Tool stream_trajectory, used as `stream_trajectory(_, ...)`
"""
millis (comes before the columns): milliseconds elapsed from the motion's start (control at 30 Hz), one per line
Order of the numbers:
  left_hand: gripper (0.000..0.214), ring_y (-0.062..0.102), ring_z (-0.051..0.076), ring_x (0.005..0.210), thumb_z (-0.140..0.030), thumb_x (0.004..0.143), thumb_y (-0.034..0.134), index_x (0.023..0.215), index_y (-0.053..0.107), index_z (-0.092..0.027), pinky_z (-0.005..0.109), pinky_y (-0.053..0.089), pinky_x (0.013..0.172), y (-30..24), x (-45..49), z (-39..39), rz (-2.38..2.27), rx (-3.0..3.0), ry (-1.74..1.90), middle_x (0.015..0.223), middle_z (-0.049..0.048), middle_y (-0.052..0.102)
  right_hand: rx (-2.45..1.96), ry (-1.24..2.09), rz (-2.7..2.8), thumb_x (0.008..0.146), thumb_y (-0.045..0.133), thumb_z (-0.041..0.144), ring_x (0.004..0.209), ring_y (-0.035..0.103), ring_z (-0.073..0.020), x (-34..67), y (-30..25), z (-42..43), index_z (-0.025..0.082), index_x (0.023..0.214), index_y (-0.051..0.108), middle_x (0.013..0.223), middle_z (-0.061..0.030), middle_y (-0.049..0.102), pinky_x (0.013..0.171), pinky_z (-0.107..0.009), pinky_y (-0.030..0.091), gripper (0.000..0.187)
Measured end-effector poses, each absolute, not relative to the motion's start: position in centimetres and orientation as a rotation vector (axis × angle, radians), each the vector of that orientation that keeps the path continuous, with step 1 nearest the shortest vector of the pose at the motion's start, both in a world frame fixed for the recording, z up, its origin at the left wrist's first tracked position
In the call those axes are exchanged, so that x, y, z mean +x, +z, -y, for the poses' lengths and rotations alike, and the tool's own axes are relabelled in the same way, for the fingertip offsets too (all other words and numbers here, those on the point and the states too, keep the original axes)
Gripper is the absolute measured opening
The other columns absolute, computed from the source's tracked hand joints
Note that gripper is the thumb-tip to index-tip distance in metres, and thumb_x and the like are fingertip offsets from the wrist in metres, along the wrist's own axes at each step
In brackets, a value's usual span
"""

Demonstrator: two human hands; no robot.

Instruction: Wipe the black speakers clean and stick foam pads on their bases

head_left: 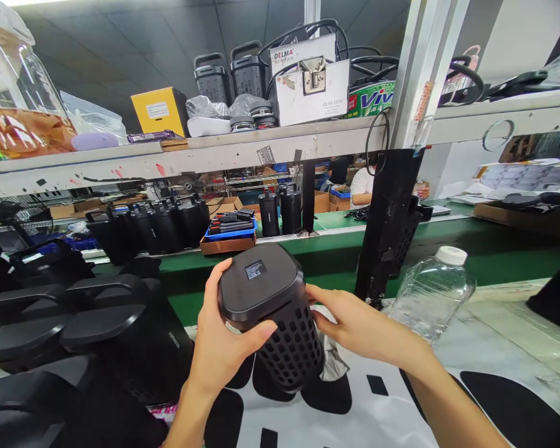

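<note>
I see the speaker (287, 311) tilted over the desk (499, 354), left grip (224, 342) clamped round its labelled end (261, 289), right grip (354, 323) touching its side, pinching or not I can't tell. It looks stiff and probably fairly weighty, best held by its latticed wall (294, 342).

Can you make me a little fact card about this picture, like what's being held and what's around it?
Held thing: black device, tilted, holey side showing
Left grip: thumb and fingers around the black device
Right grip: fingers at its side, toward picture right
Label: on its upturned end, too small to read
Bottle: clear, white cap
Shelf: holds a yellow box
</note>
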State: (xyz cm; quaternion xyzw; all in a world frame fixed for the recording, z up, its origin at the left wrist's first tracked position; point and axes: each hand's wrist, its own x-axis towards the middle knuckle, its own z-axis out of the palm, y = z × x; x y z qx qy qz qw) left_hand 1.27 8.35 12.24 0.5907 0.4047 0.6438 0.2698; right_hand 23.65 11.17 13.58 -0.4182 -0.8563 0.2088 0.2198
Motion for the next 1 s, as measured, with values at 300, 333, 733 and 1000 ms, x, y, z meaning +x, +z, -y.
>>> stream_trajectory(300, 0.073, 0.067, 0.018, 0.089, -0.039, 0.059, 0.086, 0.123, 0.053, -0.027, 0.026, 0.055, 0.073, 12.2, 1.0, -8.7, -1.138, 1.622, 1.814, 0.116, 0.0037, 0.063, -1.558, 0.83, 2.788, 0.061, 0.075, 0.023, 0.09, 0.069, -0.0291, 23.8, 9.9, -14.7, 0.018, 0.13, 0.057, 0.105, -0.0107, 0.073, 0.069, -0.031, 0.05, 0.071)
stream_trajectory(333, 0.072, 0.067, 0.018, 0.087, -0.038, 0.058, 0.086, 0.121, 0.055, -0.026, 0.025, 0.055, 0.071, 12.2, 1.0, -8.8, -1.153, 1.615, 1.845, 0.114, 0.0037, 0.064, -1.53, 0.954, 2.78, 0.055, 0.08, 0.023, 0.092, 0.069, -0.028, 23.8, 9.2, -15.4, 0.018, 0.131, 0.055, 0.107, -0.0094, 0.072, 0.069, -0.029, 0.05, 0.08)
stream_trajectory(733, 0.063, 0.062, 0.018, 0.091, -0.043, 0.059, 0.084, 0.115, 0.061, -0.022, 0.026, 0.052, 0.078, 12.6, 0.7, -7.7, -1.192, 1.424, 2.224, 0.107, 0.0026, 0.062, -1.535, 0.943, 2.619, 0.036, 0.085, 0.027, 0.094, 0.067, -0.0234, 23.3, 5.7, -18.8, 0.021, 0.092, 0.072, 0.104, -0.0031, 0.07, 0.073, -0.03, 0.054, 0.057)
stream_trajectory(1000, 0.059, 0.06, 0.013, 0.069, -0.056, 0.069, 0.074, 0.118, 0.058, -0.026, 0.022, 0.05, 0.058, 10.3, 1.2, -8.1, -1.015, 0.76, 2.046, 0.092, -0.001, 0.063, -1.741, 0.474, 2.016, 0.092, 0.037, 0.042, 0.095, 0.066, -0.0304, 31.7, 4.4, -10.3, 0.015, 0.1, 0.067, 0.096, -0.0161, 0.071, 0.09, -0.046, 0.048, 0.041)
